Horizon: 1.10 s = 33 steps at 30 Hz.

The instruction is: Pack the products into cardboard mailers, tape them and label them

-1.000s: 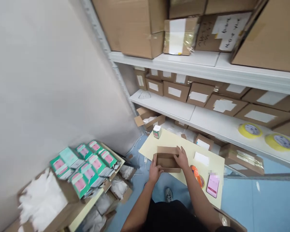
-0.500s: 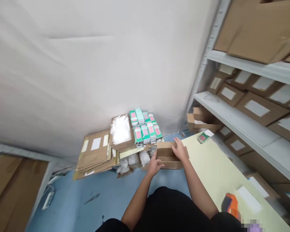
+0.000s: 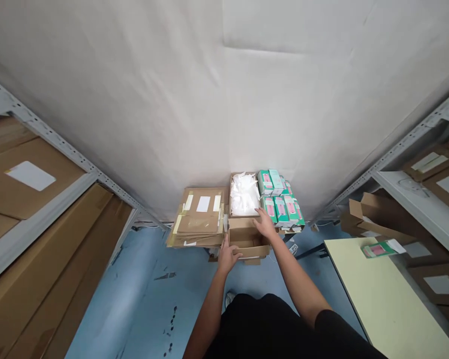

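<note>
An open cardboard box [image 3: 251, 252] with nothing visible inside is held between my two hands. At its left side my left hand [image 3: 227, 256] grips the wall, thumb over the near edge. My right hand [image 3: 265, 225] holds the far right edge, fingers over the rim. Just behind the box stands a carton of white packets [image 3: 244, 194]. Green and white boxes with pink panels [image 3: 280, 207] are stacked to the right of that carton. Flattened cardboard [image 3: 200, 224] lies in a pile on the left.
A pale yellow table [image 3: 374, 284] at the right bears a single green box [image 3: 378, 249]. Shelves with cartons flank me; one white shelf edge [image 3: 52, 214] is on the left. An open carton [image 3: 377, 214] sits by the right shelf.
My view has turned left. Both hands have carried the cardboard box from beside the yellow table to in front of the carton of white packets.
</note>
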### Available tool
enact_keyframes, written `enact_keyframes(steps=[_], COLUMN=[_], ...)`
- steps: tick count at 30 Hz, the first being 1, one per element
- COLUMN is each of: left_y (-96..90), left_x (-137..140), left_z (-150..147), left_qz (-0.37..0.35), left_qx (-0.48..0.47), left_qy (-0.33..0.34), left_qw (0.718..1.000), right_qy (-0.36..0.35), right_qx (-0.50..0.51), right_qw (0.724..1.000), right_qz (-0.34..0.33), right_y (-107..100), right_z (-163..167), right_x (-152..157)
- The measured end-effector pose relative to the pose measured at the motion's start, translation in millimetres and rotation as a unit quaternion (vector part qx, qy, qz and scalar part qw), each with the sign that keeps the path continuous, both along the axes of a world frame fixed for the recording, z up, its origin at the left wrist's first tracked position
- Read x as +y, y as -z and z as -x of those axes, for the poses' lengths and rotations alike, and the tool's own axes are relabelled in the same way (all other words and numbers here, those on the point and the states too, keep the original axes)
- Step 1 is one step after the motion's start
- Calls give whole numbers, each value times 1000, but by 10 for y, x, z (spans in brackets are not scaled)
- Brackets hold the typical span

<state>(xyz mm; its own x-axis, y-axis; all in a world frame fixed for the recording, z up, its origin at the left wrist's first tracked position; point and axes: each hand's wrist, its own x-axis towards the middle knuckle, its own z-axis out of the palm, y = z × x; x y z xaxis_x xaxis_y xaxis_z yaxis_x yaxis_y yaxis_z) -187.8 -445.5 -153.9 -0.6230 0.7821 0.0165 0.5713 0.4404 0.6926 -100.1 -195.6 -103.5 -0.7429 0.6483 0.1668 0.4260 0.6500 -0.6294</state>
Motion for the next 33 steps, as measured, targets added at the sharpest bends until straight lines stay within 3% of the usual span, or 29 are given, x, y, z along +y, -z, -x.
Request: enact_keyframes(steps=[4, 9, 19, 23, 26, 30, 33], left_y=[37, 142, 156, 118, 108, 113, 99], left_x=[-35, 22, 172, 180, 171, 168, 168], left_z=[144, 97, 79, 108, 139, 205, 246], left_qz=[-6, -23, -42, -39, -39, -41, -35], left_qx=[-9, -16, -42, -49, -47, -35, -25], left_qy=[-5, -19, -54, -51, -46, -28, -14], left_qw=[1000, 999, 997, 997, 997, 998, 999], right_qy=[1, 27, 53, 42, 45, 59, 53], right_qx=[-62, -206, -312, -291, -252, -68, 63], right_qw=[998, 978, 947, 955, 966, 996, 996], right_qz=[9, 34, 46, 42, 26, 10, 16], right_y=[9, 4, 337, 346, 225, -94, -319], right_z=[537, 1044, 1591, 1636, 1594, 1423, 1137], right_x=[139, 414, 567, 569, 593, 610, 528])
